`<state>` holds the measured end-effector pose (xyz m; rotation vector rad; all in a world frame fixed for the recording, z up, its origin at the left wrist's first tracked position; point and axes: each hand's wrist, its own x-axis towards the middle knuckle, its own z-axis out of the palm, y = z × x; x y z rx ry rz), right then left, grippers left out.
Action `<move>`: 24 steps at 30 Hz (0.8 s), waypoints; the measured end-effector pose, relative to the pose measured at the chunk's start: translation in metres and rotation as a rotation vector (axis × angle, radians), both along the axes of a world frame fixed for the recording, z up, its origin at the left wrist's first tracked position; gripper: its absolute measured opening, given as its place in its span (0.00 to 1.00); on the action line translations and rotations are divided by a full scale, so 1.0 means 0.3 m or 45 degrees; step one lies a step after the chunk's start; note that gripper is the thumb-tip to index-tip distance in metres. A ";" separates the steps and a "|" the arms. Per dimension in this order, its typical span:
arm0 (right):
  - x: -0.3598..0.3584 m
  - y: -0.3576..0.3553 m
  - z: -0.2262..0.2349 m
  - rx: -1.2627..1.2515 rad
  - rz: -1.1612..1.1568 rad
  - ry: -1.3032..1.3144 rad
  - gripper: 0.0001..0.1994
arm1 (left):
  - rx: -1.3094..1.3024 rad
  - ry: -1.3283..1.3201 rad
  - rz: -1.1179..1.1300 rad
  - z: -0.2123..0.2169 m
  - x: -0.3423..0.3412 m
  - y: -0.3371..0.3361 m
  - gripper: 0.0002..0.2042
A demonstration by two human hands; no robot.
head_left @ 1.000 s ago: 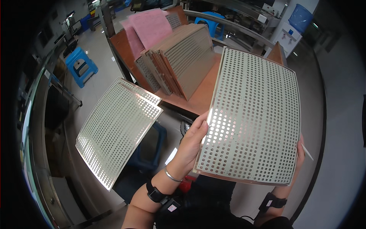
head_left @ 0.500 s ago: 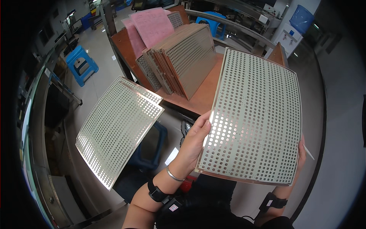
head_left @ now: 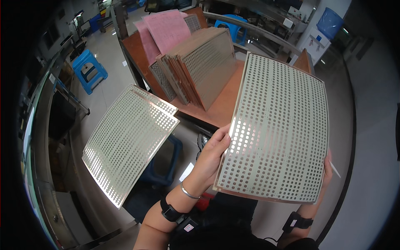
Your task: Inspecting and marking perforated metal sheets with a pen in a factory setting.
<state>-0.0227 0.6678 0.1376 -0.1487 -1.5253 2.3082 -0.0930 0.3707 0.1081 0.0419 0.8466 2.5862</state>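
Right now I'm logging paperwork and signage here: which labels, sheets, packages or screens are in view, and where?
Pink sheets: rectangular, leaning atop the panel stack, upper middle.
White tag: small, rectangular, low beside the left hand.
Small label: white with red, on the dark device by the left wrist.

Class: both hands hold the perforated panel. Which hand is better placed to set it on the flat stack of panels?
Left, probably: the left hand grips the panel on the edge facing the flat stack; the right hand holds its far edge.
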 end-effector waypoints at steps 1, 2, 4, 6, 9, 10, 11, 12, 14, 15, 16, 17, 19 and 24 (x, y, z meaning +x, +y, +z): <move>0.001 0.003 -0.004 0.000 -0.018 0.016 0.23 | 0.008 0.009 0.002 0.001 0.000 -0.004 0.18; 0.002 0.004 -0.003 0.001 -0.034 0.031 0.23 | 0.032 0.023 -0.023 -0.001 0.001 -0.011 0.17; 0.002 -0.015 0.007 0.023 -0.036 0.058 0.23 | 0.061 0.043 -0.038 -0.007 0.000 -0.025 0.17; 0.001 -0.024 0.006 0.045 -0.030 0.081 0.23 | 0.054 0.051 -0.066 -0.019 -0.003 -0.034 0.14; 0.019 -0.029 0.006 0.050 0.030 0.124 0.24 | -0.253 0.118 0.056 0.012 0.022 -0.026 0.14; 0.019 -0.037 0.010 0.091 0.025 0.107 0.23 | -0.350 0.150 0.116 0.029 0.032 -0.028 0.14; 0.018 -0.044 0.014 0.132 0.020 0.090 0.23 | -0.344 0.156 0.134 0.024 0.038 -0.033 0.14; 0.015 -0.048 0.019 0.138 0.036 0.100 0.23 | -0.429 0.214 0.202 0.018 0.047 -0.040 0.14; 0.017 -0.051 0.027 0.266 -0.090 -0.033 0.20 | -0.497 0.264 0.286 0.004 0.063 -0.053 0.15; 0.018 -0.027 0.016 0.276 -0.078 -0.016 0.20 | -0.487 0.276 0.304 -0.003 0.068 -0.061 0.15; 0.023 0.022 -0.002 0.335 -0.052 -0.031 0.19 | -0.525 0.320 0.323 -0.008 0.075 -0.065 0.14; 0.022 0.049 -0.014 0.394 -0.029 -0.051 0.18 | -0.564 0.361 0.341 -0.018 0.079 -0.069 0.14; 0.026 0.075 -0.038 0.312 0.010 -0.018 0.16 | -0.582 0.401 0.369 -0.020 0.092 -0.086 0.13; 0.045 0.104 -0.078 0.330 -0.055 -0.048 0.15 | -0.657 0.496 0.382 -0.028 0.123 -0.119 0.12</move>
